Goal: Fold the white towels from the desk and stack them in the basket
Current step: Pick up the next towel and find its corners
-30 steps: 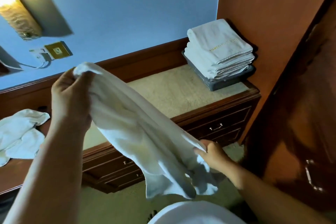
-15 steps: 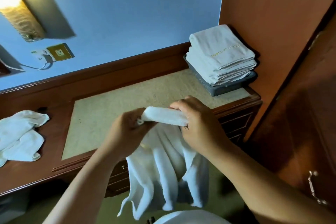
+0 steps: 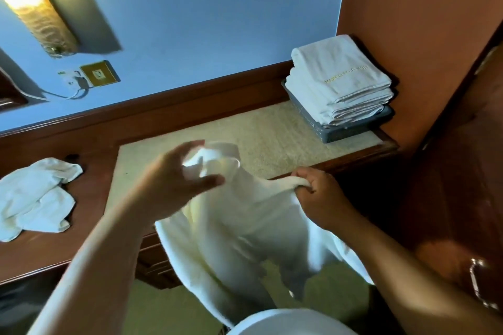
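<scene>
Here the right hand pinches a hanging white towel.

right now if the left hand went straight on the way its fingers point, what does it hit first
Most likely the raised fold of the held towel, just ahead of the left hand, its fingers spread. Beyond it lies the desk. Blur leaves depth unsure; they may already touch.

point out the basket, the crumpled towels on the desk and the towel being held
basket (image 3: 353, 132), head view, its grey front wall
crumpled towels (image 3: 35, 196), head view, middle of the heap
held towel (image 3: 245, 226), head view, its hanging middle
</scene>
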Tool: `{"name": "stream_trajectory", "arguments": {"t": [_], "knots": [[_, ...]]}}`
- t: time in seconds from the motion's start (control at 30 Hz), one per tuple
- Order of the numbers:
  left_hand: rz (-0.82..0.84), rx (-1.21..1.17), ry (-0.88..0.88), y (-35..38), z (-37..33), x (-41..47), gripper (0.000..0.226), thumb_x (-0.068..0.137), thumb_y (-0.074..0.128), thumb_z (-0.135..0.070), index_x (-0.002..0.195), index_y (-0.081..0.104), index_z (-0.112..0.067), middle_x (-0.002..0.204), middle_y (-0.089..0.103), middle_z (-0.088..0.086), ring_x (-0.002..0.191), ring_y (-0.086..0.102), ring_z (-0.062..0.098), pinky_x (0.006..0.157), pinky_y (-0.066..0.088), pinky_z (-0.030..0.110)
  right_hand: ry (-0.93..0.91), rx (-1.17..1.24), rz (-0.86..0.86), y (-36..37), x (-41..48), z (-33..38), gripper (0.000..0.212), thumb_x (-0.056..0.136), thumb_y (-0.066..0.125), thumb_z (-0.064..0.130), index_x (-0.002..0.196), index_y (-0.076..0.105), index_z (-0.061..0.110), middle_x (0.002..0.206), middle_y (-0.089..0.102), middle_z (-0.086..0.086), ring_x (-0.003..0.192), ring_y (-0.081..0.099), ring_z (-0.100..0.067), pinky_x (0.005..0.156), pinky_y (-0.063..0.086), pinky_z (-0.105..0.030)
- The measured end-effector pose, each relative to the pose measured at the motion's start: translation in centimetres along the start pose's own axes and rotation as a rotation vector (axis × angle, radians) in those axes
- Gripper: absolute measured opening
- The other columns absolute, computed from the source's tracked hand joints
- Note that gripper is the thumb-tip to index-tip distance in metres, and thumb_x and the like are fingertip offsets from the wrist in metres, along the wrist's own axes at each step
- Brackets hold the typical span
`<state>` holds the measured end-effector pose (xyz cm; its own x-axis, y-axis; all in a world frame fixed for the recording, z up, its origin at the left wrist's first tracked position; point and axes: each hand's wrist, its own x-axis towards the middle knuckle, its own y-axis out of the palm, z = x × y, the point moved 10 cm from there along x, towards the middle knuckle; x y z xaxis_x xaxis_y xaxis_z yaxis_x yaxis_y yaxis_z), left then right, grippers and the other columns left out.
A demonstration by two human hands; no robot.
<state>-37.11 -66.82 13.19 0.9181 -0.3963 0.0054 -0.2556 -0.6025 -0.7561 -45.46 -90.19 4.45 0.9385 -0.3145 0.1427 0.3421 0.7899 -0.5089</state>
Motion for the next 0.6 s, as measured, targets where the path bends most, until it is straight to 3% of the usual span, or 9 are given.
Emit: {"name": "stream_trajectory", "arguments": {"t": [0.03, 0.07, 0.1, 0.17, 0.23, 0.3, 0.37, 0.47, 0.6], "knots": [[0.152, 0.081, 0.033, 3.4, -0.7, -0.4, 0.083, 0.071, 0.081, -0.048, 0.145, 0.045, -0.037, 0.137, 0.047, -0.019, 0.109, 0.051, 0.000, 0.097, 0.046, 0.027, -0.134, -0.023, 0.030, 0.1, -0.4, 3.5, 0.014, 0.079, 0.046, 0.013, 0.069, 0.054, 0.017, 0.058, 0.051, 0.003, 0.055, 0.047, -0.011, 0.053, 0.038, -0.027], [0.262, 0.110, 0.071, 6.4, -1.2, -0.9, 0.085, 0.070, 0.082, -0.053, 0.146, 0.045, -0.041, 0.141, 0.044, -0.022, 0.111, 0.053, 0.003, 0.102, 0.046, 0.032, -0.253, -0.031, 0.041, 0.2, -0.8, 6.4, 0.012, 0.081, 0.046, 0.014, 0.071, 0.053, 0.016, 0.059, 0.050, 0.003, 0.056, 0.048, -0.012, 0.053, 0.038, -0.029], [0.312, 0.089, 0.094, 8.5, -1.4, -1.2, 0.069, 0.073, 0.080, -0.057, 0.135, 0.055, -0.045, 0.137, 0.055, -0.020, 0.104, 0.061, 0.005, 0.100, 0.051, 0.036, -0.348, -0.016, 0.038, 0.1, -1.2, 8.6, 0.012, 0.083, 0.047, 0.012, 0.073, 0.054, 0.016, 0.061, 0.051, 0.003, 0.057, 0.049, -0.013, 0.052, 0.039, -0.029], [0.246, 0.023, 0.075, 9.8, -0.6, -0.6, 0.032, 0.079, 0.072, -0.060, 0.100, 0.071, -0.036, 0.095, 0.076, -0.005, 0.080, 0.069, 0.019, 0.081, 0.058, 0.049, -0.457, -0.010, 0.019, -0.3, -1.5, 10.8, 0.009, 0.085, 0.052, 0.009, 0.082, 0.060, 0.012, 0.068, 0.057, 0.003, 0.062, 0.053, -0.012, 0.055, 0.042, -0.025], [0.158, -0.083, 0.070, 8.8, 0.2, 0.0, 0.028, 0.083, 0.068, -0.055, 0.088, 0.074, -0.028, 0.079, 0.073, 0.005, 0.073, 0.070, 0.028, 0.068, 0.056, 0.055, -0.483, -0.071, -0.006, -0.6, -1.0, 10.0, 0.012, 0.088, 0.059, 0.006, 0.096, 0.066, 0.011, 0.084, 0.066, 0.003, 0.072, 0.057, -0.006, 0.064, 0.044, -0.014], [0.083, -0.200, 0.090, 6.9, 0.2, 0.0, 0.018, 0.087, 0.072, -0.048, 0.087, 0.075, -0.030, 0.076, 0.073, 0.008, 0.068, 0.069, 0.033, 0.064, 0.054, 0.056, -0.387, -0.142, 0.009, -0.7, 0.1, 6.7, 0.010, 0.094, 0.062, 0.012, 0.102, 0.067, 0.013, 0.091, 0.067, 0.004, 0.078, 0.058, -0.005, 0.070, 0.045, -0.013], [-0.008, -0.334, 0.028, 4.6, 0.7, 0.3, 0.011, 0.088, 0.074, -0.039, 0.083, 0.077, -0.030, 0.075, 0.074, 0.008, 0.067, 0.070, 0.035, 0.063, 0.057, 0.054, -0.172, -0.154, 0.119, -0.1, 0.9, 1.9, 0.010, 0.099, 0.058, 0.021, 0.097, 0.067, 0.018, 0.085, 0.066, 0.006, 0.076, 0.060, -0.006, 0.069, 0.047, -0.026], [-0.133, -0.474, -0.050, 2.1, 1.5, 1.0, 0.015, 0.092, 0.071, -0.027, 0.079, 0.076, -0.024, 0.070, 0.074, 0.002, 0.060, 0.068, 0.019, 0.062, 0.057, 0.037, 0.077, -0.078, 0.235, 1.6, -0.2, -3.9, 0.016, 0.101, 0.054, 0.032, 0.090, 0.064, 0.027, 0.081, 0.066, 0.006, 0.073, 0.061, -0.005, 0.068, 0.048, -0.032], [-0.194, -0.600, -0.130, 1.3, 2.6, 1.7, 0.016, 0.093, 0.071, -0.028, 0.078, 0.078, -0.030, 0.076, 0.075, 0.006, 0.069, 0.068, 0.027, 0.073, 0.057, 0.047, 0.094, 0.115, 0.076, 1.0, -1.2, -4.7, 0.013, 0.101, 0.054, 0.042, 0.097, 0.059, 0.030, 0.086, 0.068, 0.004, 0.077, 0.065, -0.010, 0.070, 0.052, -0.036]]}}
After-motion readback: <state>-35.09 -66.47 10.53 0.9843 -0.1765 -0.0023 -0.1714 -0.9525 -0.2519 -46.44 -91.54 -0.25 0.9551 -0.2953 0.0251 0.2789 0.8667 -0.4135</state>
